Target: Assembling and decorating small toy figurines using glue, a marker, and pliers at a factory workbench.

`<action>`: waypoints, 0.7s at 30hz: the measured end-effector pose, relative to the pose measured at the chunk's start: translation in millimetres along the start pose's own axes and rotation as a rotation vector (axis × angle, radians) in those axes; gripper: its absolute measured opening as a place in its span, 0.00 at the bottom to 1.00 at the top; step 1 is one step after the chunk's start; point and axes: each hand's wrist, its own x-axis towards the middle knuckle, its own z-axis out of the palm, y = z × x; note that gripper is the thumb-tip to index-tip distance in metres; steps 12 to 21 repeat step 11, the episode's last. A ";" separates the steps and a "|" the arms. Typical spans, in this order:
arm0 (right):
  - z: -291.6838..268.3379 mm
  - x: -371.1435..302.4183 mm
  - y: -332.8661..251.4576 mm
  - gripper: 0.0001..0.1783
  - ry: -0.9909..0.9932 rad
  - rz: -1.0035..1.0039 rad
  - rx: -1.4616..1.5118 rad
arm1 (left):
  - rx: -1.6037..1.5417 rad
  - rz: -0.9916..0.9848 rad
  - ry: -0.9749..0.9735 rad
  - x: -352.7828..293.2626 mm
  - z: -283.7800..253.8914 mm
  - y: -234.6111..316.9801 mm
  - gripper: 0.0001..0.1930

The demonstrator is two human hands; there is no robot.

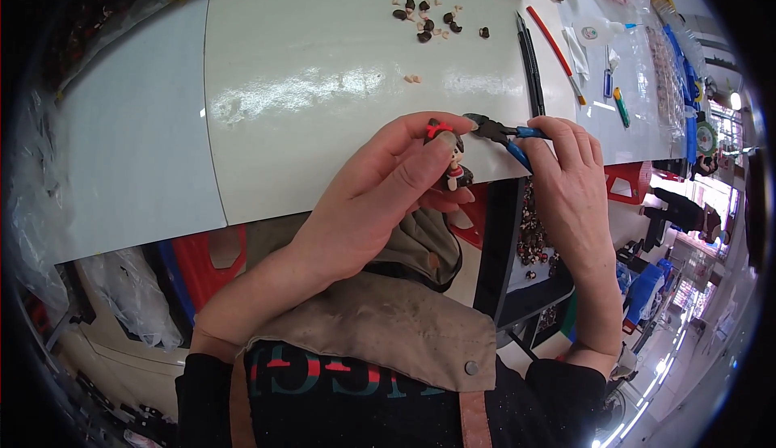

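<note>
Gripping small figurine (449, 155) mid-frame in left hand (380, 197), fingers closed round it | right hand (566, 181) clasps blue-handled cutters (499, 133), jaws just beside figurine's head | risk: cutters may nick the figurine or thumb if the grip slips | trimmed bits (428, 18) upper centre on table (323, 84)

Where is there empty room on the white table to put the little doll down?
The widest bare patch of the white table lies between its left edge and the left hand, below the scattered dark and pale bits. The right side is crowded: long tools, bottles and bags. The right hand with the blue-handled pliers fills the near edge.
</note>
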 end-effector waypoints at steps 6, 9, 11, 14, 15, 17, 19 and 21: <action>-1.4 0.2 -1.1 0.15 -0.013 0.012 0.010 | 0.004 0.011 0.007 0.2 0.8 0.4 0.21; -0.4 0.1 -0.4 0.15 -0.020 0.012 0.014 | 0.004 -0.007 0.005 0.2 0.7 1.3 0.21; -0.6 0.2 -0.3 0.15 -0.035 0.017 0.017 | 0.015 0.006 0.004 0.5 -0.1 -0.1 0.21; -0.6 0.2 -0.3 0.15 -0.035 0.017 0.017 | 0.015 0.006 0.004 0.5 -0.1 -0.1 0.21; -0.6 0.2 -0.3 0.15 -0.035 0.017 0.017 | 0.015 0.006 0.004 0.5 -0.1 -0.1 0.21; -0.6 0.2 -0.3 0.15 -0.035 0.017 0.017 | 0.015 0.006 0.004 0.5 -0.1 -0.1 0.21; -0.6 0.2 -0.3 0.15 -0.035 0.017 0.017 | 0.015 0.006 0.004 0.5 -0.1 -0.1 0.21; -0.6 0.2 -0.3 0.15 -0.035 0.017 0.017 | 0.015 0.006 0.004 0.5 -0.1 -0.1 0.21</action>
